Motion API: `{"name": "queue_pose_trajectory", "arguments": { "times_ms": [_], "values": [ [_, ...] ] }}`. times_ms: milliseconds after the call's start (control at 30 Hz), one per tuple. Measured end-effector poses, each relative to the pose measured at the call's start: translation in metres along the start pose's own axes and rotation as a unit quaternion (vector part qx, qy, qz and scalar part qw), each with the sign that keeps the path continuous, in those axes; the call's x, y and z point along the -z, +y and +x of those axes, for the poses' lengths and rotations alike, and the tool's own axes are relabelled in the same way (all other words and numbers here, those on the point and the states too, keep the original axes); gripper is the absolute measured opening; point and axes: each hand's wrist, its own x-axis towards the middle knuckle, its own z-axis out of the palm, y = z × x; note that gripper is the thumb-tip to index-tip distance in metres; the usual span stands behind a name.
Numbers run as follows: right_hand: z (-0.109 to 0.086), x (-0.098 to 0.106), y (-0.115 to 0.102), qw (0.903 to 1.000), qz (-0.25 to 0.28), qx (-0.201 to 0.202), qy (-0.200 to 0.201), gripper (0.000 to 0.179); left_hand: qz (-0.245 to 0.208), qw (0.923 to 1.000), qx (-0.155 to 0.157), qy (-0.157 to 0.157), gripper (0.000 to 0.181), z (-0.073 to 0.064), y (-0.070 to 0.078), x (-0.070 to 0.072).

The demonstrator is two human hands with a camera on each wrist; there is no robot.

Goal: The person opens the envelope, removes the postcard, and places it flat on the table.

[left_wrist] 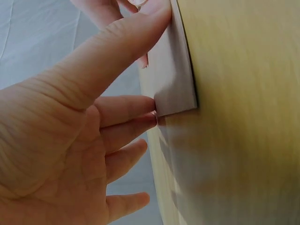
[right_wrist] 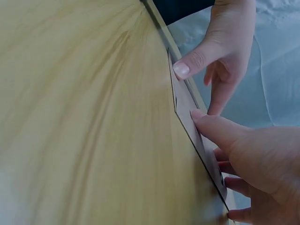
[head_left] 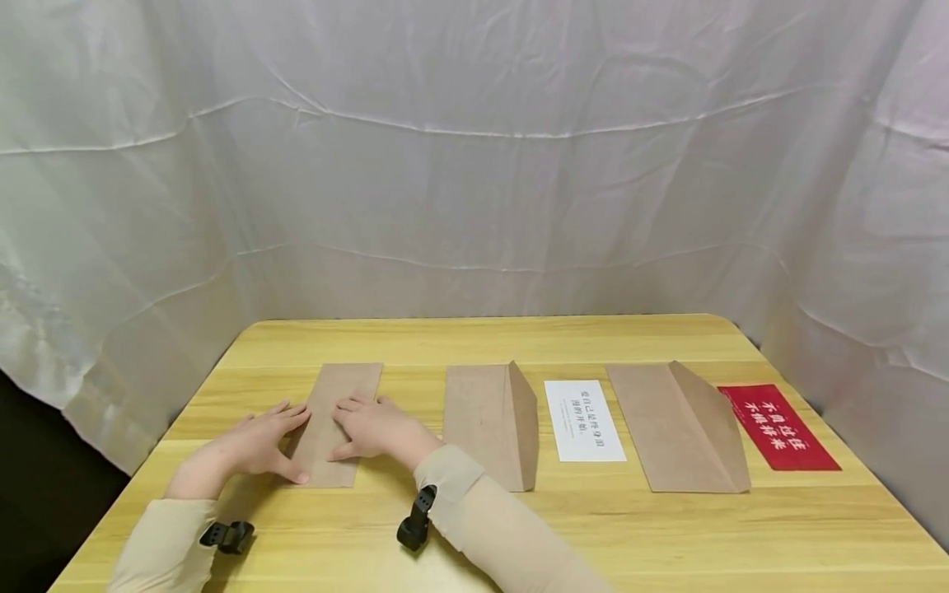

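A brown paper envelope [head_left: 347, 380] lies at the left of the table, its flap not visible from above. My left hand [head_left: 248, 445] is at its left edge, thumb on the near left corner and fingertips along the side. In the left wrist view, that thumb [left_wrist: 117, 44] rests on the envelope [left_wrist: 176, 89] and the fingers are spread. My right hand [head_left: 381, 427] lies over the envelope's right part, fingers extended and touching it. The right wrist view has both hands on the envelope [right_wrist: 187, 105], with the right thumb [right_wrist: 218, 129] on its surface.
To the right lie a brown envelope [head_left: 476, 420] with its flap out, a white printed card [head_left: 574, 420], another flap-out envelope [head_left: 660, 432] and a red card [head_left: 786, 428], partly under that envelope's flap. Pale curtains [head_left: 474, 189] hang behind the wooden table [head_left: 593, 535].
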Motion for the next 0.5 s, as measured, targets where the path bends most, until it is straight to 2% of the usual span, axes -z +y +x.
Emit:
{"name": "queue_pose_trajectory", "arguments": {
  "times_ms": [267,500],
  "values": [
    [0.012,0.0,-0.007,0.9992,-0.027,-0.023,0.016,0.07,-0.008,0.9999,-0.007,-0.009,0.105,-0.002,0.001,0.002],
    [0.014,0.001,-0.007,0.9981,-0.033,-0.049,0.019,0.068,0.005,1.0,0.003,-0.007,0.104,-0.001,0.004,0.002]
  ]
}}
